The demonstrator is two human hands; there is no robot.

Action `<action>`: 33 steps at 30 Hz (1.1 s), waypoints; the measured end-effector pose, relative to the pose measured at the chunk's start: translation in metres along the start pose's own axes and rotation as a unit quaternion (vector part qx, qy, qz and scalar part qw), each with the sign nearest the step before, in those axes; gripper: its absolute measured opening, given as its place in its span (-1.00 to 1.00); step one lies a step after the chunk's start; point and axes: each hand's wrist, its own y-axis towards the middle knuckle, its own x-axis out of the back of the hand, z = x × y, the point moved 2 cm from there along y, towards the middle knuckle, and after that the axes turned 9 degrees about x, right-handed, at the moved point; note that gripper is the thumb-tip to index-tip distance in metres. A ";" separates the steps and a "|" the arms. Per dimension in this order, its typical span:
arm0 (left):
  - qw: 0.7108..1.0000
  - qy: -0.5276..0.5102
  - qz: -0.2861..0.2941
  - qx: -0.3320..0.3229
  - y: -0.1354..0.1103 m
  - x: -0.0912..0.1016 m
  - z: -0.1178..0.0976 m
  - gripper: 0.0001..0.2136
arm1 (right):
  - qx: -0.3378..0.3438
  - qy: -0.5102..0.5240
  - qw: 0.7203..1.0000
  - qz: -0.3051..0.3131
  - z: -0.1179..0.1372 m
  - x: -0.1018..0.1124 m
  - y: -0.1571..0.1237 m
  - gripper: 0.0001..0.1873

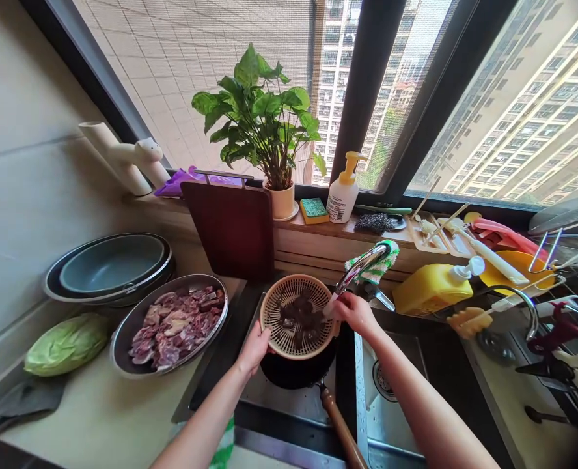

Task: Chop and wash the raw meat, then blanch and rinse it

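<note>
My left hand (256, 345) grips the left rim of a beige plastic colander (280, 296). Dark brown wet pieces (302, 316) lie inside it; their kind is unclear. My right hand (355, 314) is closed around the end of the chrome faucet (364, 264), beside the colander's right rim. Water appears to run from the spout into the colander. Directly beneath is a black pan (296, 372) with a wooden handle (340, 423), in the left sink basin (260, 394).
Left of the sink stand a metal bowl (224, 319) of raw cut meat, stacked basins (113, 264) and a cabbage (67, 344). Behind are a dark cutting board (233, 231), a potted plant (282, 202) and a soap bottle (342, 198). A yellow detergent bottle (423, 290) stands right.
</note>
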 end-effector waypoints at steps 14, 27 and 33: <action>0.860 0.381 0.063 -0.333 0.013 -0.107 -0.069 -0.76 | -0.214 0.247 0.937 -0.126 -0.064 -0.038 -0.080 -0.63; 0.812 0.473 0.118 -0.320 0.022 -0.161 -0.077 -0.87 | -0.177 0.267 0.934 -0.157 -0.066 -0.015 -0.077 -0.55; 0.719 0.600 0.015 -0.350 0.019 -0.141 -0.068 -0.69 | -0.151 0.239 0.947 -0.155 -0.050 -0.020 -0.082 -0.51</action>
